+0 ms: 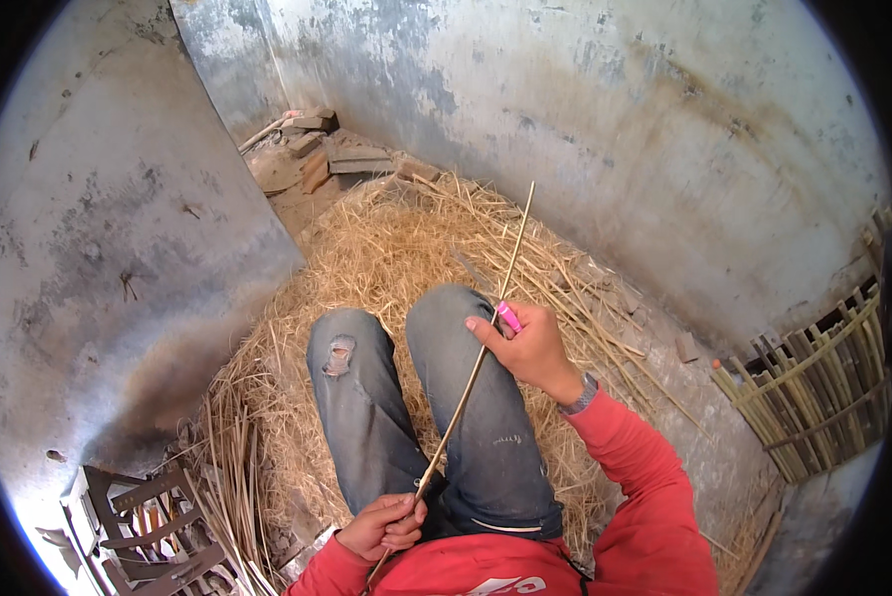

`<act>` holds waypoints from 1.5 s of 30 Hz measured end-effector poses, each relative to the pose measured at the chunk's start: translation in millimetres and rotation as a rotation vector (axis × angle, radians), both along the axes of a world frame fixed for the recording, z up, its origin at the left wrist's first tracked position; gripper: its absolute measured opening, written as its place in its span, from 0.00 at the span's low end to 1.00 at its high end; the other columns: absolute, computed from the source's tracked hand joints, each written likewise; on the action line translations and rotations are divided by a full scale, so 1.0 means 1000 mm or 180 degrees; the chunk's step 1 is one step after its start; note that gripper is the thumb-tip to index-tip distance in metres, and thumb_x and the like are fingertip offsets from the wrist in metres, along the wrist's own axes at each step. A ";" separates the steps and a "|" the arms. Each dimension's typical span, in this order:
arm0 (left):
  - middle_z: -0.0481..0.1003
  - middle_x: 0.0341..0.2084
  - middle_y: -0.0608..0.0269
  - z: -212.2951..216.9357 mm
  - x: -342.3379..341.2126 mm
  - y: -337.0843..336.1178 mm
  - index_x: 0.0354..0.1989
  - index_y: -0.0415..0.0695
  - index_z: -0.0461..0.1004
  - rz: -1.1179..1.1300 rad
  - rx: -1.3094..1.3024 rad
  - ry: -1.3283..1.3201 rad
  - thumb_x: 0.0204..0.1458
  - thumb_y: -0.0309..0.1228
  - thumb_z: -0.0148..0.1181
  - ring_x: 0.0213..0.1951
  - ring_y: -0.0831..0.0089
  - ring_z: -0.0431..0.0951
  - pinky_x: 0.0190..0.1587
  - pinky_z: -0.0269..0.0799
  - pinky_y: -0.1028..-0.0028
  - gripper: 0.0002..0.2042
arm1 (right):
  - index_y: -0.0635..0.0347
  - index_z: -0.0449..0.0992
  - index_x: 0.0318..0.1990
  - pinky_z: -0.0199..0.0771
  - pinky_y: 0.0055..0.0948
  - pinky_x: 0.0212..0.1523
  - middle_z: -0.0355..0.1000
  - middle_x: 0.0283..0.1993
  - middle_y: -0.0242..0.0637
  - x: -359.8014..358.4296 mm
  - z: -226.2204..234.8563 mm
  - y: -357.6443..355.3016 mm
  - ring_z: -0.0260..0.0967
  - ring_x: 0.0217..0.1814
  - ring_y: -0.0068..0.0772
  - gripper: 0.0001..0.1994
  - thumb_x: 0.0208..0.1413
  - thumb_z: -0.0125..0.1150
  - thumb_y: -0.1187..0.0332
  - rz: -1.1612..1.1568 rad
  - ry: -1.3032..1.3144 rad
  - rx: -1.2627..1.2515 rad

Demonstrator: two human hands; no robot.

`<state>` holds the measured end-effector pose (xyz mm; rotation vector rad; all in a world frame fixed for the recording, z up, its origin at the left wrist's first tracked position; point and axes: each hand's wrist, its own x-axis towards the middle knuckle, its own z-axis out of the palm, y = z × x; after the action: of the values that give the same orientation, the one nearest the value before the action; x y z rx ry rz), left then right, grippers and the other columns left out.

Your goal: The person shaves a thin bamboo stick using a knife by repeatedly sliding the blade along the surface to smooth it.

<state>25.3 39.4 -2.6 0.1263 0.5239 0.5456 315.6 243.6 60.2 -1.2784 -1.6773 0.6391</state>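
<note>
A long thin bamboo strip [468,389] runs at a slant across my lap, from my waist up past my right knee. My left hand [384,523] is closed round its lower part, close to my belly. Over my right knee, my right hand [525,343] pinches the strip between thumb and fingers. A bright pink band or piece [508,317] shows at the index finger of that hand; whether it is a wrap or a held object I cannot tell. The strip's far end sticks out beyond the right hand, above the shavings.
Straw-like shavings [386,233] cover the floor round my legs. Loose strips [585,308] lie to the right, and a bundle of strips [237,477] at the left. A slatted basket [813,387] stands by the right wall; a dark wooden frame [148,526] at lower left; bricks [359,159] at the back.
</note>
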 end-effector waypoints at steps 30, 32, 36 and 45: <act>0.75 0.21 0.63 0.030 0.081 0.069 0.60 0.35 0.77 0.1189 0.3354 0.3701 0.66 0.25 0.60 0.23 0.81 0.74 0.28 0.69 0.76 0.16 | 0.57 0.77 0.18 0.70 0.48 0.18 0.69 0.13 0.47 -0.006 -0.004 -0.059 0.71 0.15 0.55 0.28 0.62 0.62 0.44 0.0326 -0.1624 0.0479; 0.79 0.21 0.52 0.032 0.083 0.069 0.57 0.34 0.79 0.1322 0.3665 0.4032 0.64 0.24 0.61 0.23 0.76 0.80 0.29 0.74 0.72 0.15 | 0.56 0.77 0.18 0.71 0.48 0.18 0.69 0.13 0.47 -0.006 -0.007 -0.059 0.71 0.15 0.54 0.28 0.62 0.62 0.43 0.0280 -0.1614 0.0530; 0.79 0.25 0.42 0.035 0.078 0.056 0.56 0.33 0.79 0.1115 0.3710 0.4320 0.61 0.22 0.61 0.24 0.64 0.84 0.29 0.75 0.70 0.15 | 0.56 0.76 0.17 0.71 0.47 0.18 0.69 0.13 0.46 -0.006 -0.012 -0.057 0.72 0.16 0.53 0.29 0.63 0.61 0.42 0.0254 -0.1606 0.0666; 0.78 0.23 0.45 0.014 0.026 -0.016 0.56 0.34 0.79 0.1203 0.4211 0.4596 0.55 0.16 0.61 0.23 0.61 0.83 0.30 0.75 0.70 0.18 | 0.56 0.74 0.17 0.70 0.47 0.18 0.69 0.14 0.45 -0.002 -0.014 -0.050 0.72 0.16 0.53 0.31 0.64 0.59 0.41 0.0269 -0.1662 0.0727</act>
<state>51.7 23.2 11.4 1.8082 1.5194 1.0693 313.3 193.3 46.3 -1.2801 -2.1650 0.1512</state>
